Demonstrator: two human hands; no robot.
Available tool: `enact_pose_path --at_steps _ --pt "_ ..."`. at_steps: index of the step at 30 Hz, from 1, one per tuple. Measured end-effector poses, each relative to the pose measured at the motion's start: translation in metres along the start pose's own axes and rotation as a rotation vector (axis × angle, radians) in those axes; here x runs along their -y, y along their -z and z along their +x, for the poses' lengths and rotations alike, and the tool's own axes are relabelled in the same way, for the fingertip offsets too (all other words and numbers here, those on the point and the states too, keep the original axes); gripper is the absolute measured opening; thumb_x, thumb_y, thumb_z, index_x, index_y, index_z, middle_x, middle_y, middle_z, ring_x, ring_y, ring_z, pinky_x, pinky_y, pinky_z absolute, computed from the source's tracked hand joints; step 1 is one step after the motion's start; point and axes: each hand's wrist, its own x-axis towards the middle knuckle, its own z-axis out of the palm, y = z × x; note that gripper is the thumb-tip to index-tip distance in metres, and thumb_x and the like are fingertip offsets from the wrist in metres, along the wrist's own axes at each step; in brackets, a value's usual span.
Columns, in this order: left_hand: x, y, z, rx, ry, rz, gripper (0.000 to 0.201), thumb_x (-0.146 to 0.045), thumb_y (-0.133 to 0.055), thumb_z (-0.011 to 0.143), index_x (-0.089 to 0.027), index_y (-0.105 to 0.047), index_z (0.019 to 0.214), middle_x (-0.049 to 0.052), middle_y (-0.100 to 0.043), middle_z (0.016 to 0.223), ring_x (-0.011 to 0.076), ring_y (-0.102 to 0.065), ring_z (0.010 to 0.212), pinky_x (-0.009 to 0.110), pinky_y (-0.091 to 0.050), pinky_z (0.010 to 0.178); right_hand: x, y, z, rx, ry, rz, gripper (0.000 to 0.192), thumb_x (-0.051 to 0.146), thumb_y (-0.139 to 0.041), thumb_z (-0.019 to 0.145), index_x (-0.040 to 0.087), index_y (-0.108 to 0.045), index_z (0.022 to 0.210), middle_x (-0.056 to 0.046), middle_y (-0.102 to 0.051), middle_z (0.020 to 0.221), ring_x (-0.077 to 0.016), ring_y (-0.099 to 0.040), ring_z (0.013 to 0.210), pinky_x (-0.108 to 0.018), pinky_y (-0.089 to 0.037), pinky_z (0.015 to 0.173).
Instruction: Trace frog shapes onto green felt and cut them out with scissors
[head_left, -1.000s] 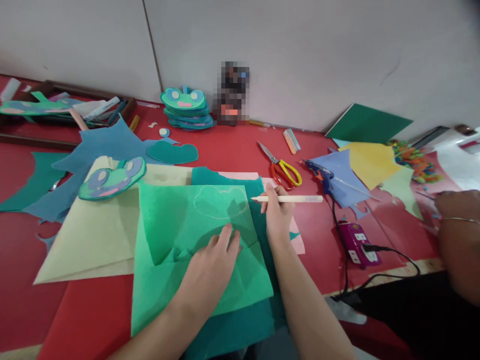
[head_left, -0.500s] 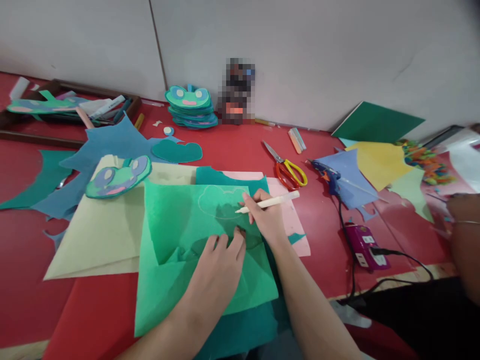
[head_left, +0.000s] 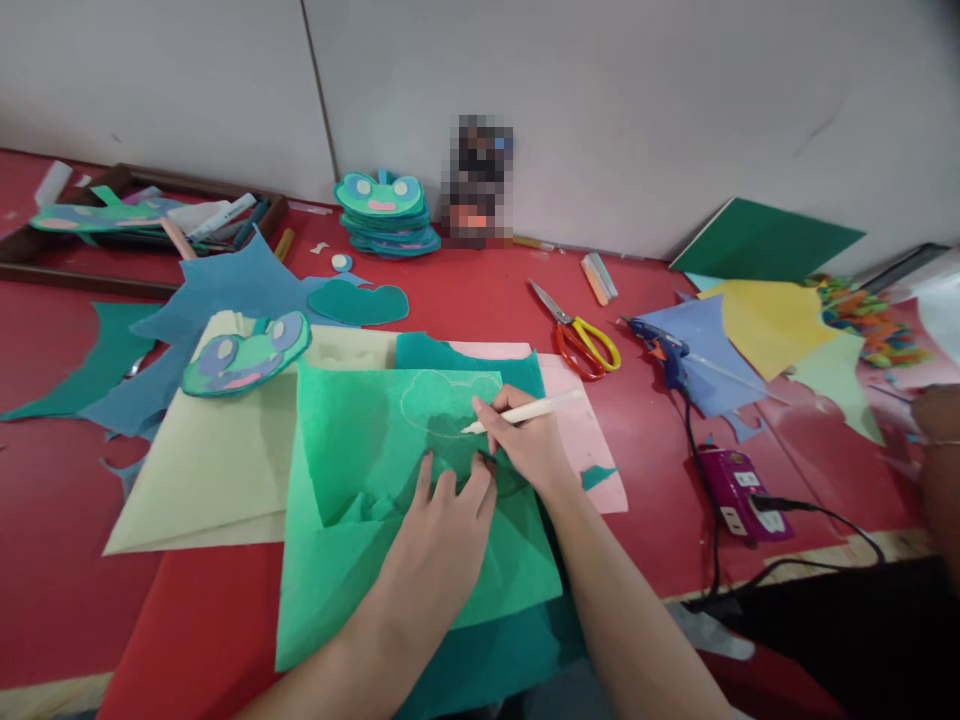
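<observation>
Holding the slim white pen: right hand, fingers pinched round it, tip near five o'clock on a pale, cloud-shaped outline (a faint line).
Left hand: released, palm down on a bright green, felt-like sheet, at six o'clock from the pen tip.
Metal scissors with red and yellow handles: two o'clock from the pen tip, on the red table.

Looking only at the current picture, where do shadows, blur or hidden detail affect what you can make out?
Head view: soft shadows darken the green sheet just beyond the left hand, near the white pen's tip; head view, right edge: a co-worker's arm looks blurred and is cut off; head view, against the wall: a pixelated patch hides whatever is there.
</observation>
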Motion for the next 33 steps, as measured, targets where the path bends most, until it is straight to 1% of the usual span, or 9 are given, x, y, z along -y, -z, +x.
enact_pose_path --at_steps 6,11,14,16,20,25,29,31,33 --pt "0.001 0.0006 0.0016 0.013 0.003 -0.017 0.047 -0.003 -0.038 0.078 -0.015 -0.055 0.12 0.008 -0.06 0.113 0.0179 -0.06 0.077 0.049 -0.047 0.092 -0.001 0.0001 0.0007 -0.041 0.025 -0.039 0.034 0.035 -0.053 0.082 0.022 -0.038 0.054 0.008 -0.041 0.039 -0.0095 -0.04 0.039 -0.023 -0.037 0.047" --pt "0.0008 0.0017 0.0021 0.013 0.01 -0.015 0.047 -0.003 -0.038 0.078 -0.012 -0.054 0.121 0.009 -0.06 0.113 0.0182 -0.06 0.076 0.049 -0.047 0.092 -0.001 -0.0001 0.0005 -0.003 0.021 -0.033 0.033 0.035 -0.054 0.082 0.021 -0.041 0.055 0.007 -0.045 0.042 -0.01 -0.044 0.042 -0.023 -0.038 0.049" --pt "0.0002 0.0019 0.0017 0.017 0.005 -0.018 0.047 -0.003 -0.038 0.078 -0.012 -0.054 0.121 0.009 -0.06 0.113 0.0174 -0.061 0.073 0.049 -0.047 0.092 -0.0019 -0.0002 0.0003 -0.039 0.033 -0.076 0.033 0.033 -0.053 0.082 0.021 -0.038 0.054 0.008 -0.042 0.04 -0.0095 -0.04 0.04 -0.023 -0.035 0.046" --pt "0.0 0.0015 0.0016 0.016 0.003 -0.018 0.047 -0.003 -0.038 0.078 -0.012 -0.053 0.122 0.009 -0.06 0.114 0.0169 -0.061 0.071 0.05 -0.047 0.092 -0.002 -0.0001 0.0002 -0.051 0.032 -0.072 0.033 0.033 -0.053 0.082 0.022 -0.038 0.055 0.008 -0.041 0.039 -0.0093 -0.04 0.039 -0.023 -0.035 0.046" --pt "0.0 0.0009 0.0018 0.01 0.012 -0.009 0.049 -0.002 -0.037 0.077 -0.011 -0.053 0.122 0.009 -0.06 0.112 0.0162 -0.061 0.069 0.05 -0.046 0.092 -0.0011 -0.0002 0.0 -0.007 0.035 -0.059 0.032 0.034 -0.053 0.082 0.021 -0.04 0.055 0.007 -0.044 0.042 -0.0101 -0.044 0.043 -0.023 -0.038 0.048" --pt "-0.0004 0.0011 0.0012 0.021 0.008 -0.011 0.051 -0.001 -0.035 0.076 -0.011 -0.052 0.122 0.009 -0.059 0.115 0.0158 -0.061 0.069 0.05 -0.046 0.092 0.0001 -0.0002 0.0003 -0.077 0.056 -0.148 0.033 0.031 -0.052 0.081 0.022 -0.036 0.054 0.008 -0.038 0.04 -0.0095 -0.037 0.04 -0.023 -0.034 0.045" --pt "-0.0003 0.001 0.0018 0.021 0.008 -0.006 0.051 -0.001 -0.034 0.076 -0.012 -0.052 0.122 0.01 -0.059 0.115 0.0154 -0.061 0.068 0.05 -0.046 0.092 -0.0002 -0.0004 0.0 -0.034 0.066 -0.119 0.032 0.033 -0.05 0.082 0.022 -0.038 0.055 0.006 -0.041 0.043 -0.01 -0.04 0.043 -0.023 -0.036 0.047" --pt "0.0 0.001 0.0023 0.025 0.007 -0.003 0.052 0.0 -0.035 0.075 -0.012 -0.052 0.122 0.009 -0.059 0.115 0.0157 -0.061 0.069 0.05 -0.046 0.093 -0.0013 -0.0004 0.0003 -0.066 0.09 -0.184 0.032 0.031 -0.05 0.081 0.022 -0.036 0.054 0.006 -0.038 0.045 -0.0099 -0.037 0.045 -0.023 -0.033 0.046" --pt "0.0001 0.0012 0.0023 0.029 0.005 -0.008 0.052 -0.001 -0.035 0.076 -0.011 -0.052 0.123 0.009 -0.059 0.116 0.0164 -0.061 0.07 0.05 -0.046 0.093 -0.0025 -0.0001 0.0008 -0.136 0.115 -0.267 0.032 0.029 -0.05 0.079 0.022 -0.033 0.053 0.006 -0.034 0.046 -0.0096 -0.033 0.046 -0.023 -0.03 0.045"
